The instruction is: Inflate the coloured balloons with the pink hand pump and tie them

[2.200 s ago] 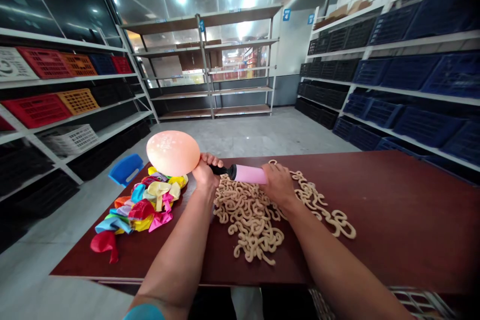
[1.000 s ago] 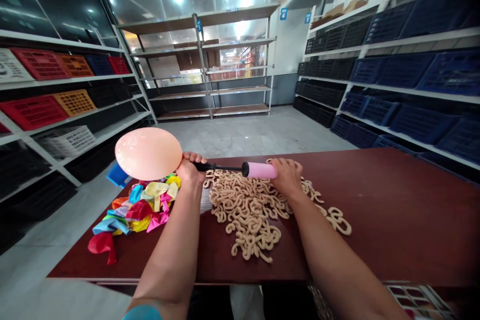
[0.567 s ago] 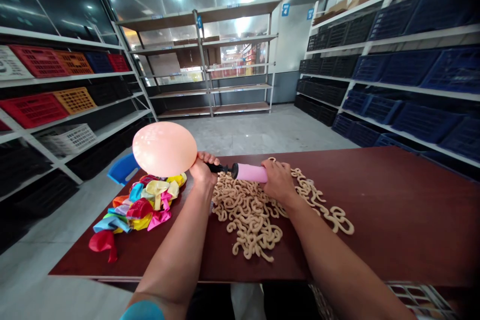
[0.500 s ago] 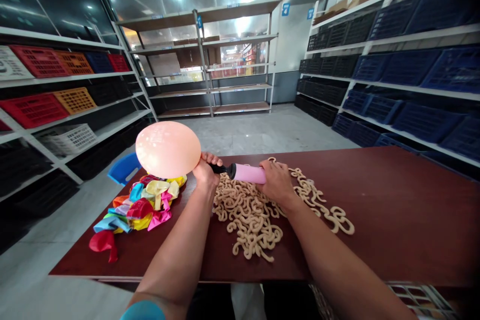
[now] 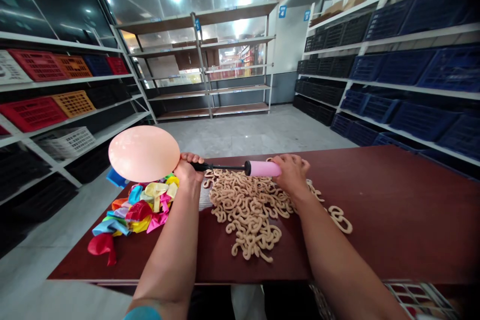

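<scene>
My left hand is closed around the black end of a balloon pump, at the neck of an inflated peach balloon. The balloon sticks out to the left of the hand. The pink barrel of the balloon pump is gripped by my right hand. Between the hands a thin black rod shows, drawn out of the barrel. Below the pump lies a heap of beige curly rings and hooks. Left of my left forearm is a pile of limp coloured balloons.
The things lie on a dark red-brown table. A blue chair back shows beyond its left edge. Shelves with red and orange crates stand left, blue crates right, and a rack at the back.
My hands have moved apart: the left hand and balloon went left, the right hand slightly right. The pump's rod is now drawn out, and the balloon looks a little larger.
</scene>
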The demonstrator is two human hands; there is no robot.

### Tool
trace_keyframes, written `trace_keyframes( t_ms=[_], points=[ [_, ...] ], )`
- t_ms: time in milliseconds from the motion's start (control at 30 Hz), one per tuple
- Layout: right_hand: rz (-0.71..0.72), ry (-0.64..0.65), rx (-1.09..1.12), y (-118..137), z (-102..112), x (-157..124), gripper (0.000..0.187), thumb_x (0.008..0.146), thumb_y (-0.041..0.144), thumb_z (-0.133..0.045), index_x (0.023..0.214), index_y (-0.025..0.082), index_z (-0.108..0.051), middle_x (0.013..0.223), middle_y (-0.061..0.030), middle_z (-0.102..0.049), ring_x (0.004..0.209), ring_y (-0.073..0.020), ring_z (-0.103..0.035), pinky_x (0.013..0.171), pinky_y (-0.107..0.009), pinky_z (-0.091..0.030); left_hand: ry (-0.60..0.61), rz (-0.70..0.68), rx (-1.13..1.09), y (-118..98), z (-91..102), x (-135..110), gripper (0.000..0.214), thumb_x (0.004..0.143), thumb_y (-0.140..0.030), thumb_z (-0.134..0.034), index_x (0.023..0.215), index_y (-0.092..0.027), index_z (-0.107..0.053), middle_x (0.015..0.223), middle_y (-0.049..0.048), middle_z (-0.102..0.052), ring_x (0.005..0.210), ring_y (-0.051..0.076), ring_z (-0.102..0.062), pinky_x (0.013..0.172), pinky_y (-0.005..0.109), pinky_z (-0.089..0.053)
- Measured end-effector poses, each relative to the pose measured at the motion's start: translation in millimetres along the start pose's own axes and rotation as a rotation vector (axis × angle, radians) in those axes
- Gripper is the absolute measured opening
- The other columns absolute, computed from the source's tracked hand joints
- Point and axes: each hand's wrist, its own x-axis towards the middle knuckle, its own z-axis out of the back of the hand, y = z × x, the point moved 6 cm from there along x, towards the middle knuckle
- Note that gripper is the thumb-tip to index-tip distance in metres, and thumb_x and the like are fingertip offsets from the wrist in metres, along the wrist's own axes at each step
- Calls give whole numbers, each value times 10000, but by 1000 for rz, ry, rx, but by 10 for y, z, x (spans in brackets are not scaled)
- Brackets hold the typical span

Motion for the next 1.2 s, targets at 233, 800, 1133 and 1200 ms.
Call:
trace_keyframes(
  t_ms=[233, 800, 1133, 1200],
  points=[
    [130, 76, -1, 232, -43, -30, 358, 675, 223, -535, 1030, 191, -507, 944, -81, -563, 892, -218, -422, 793, -351, -200, -5, 24, -16, 116, 21, -24, 170, 596, -43, -381, 602, -185, -287, 477, -70, -243, 360, 59, -300, 387, 197, -248],
    [85, 110, 1, 153, -66, -33, 333, 656, 305, -602, 987, 295, -561, 1019, -53, -541, 954, -240, -391, 774, -366, -194, 6, 35, 26, 158, 17, -34, 169, 592, -50, -395, 607, -188, -298, 478, -72, -264, 366, 63, -326, 395, 202, -277],
    [82, 131, -1, 120, -121, -36, 385, 674, 198, -520, 1058, 208, -493, 960, -69, -571, 882, -212, -437, 713, -320, -213, -42, 46, -14, 133, 78, 13, 154, 600, -59, -371, 604, -188, -288, 471, -70, -247, 358, 68, -301, 391, 200, -252],
    [123, 118, 15, 241, -89, -51, 386, 666, 225, -530, 1047, 187, -481, 940, -75, -577, 874, -221, -447, 717, -320, -223, -33, 79, -11, 213, 56, -28, 161, 596, -53, -369, 605, -188, -283, 472, -69, -243, 362, 70, -304, 397, 200, -260]
  ],
)
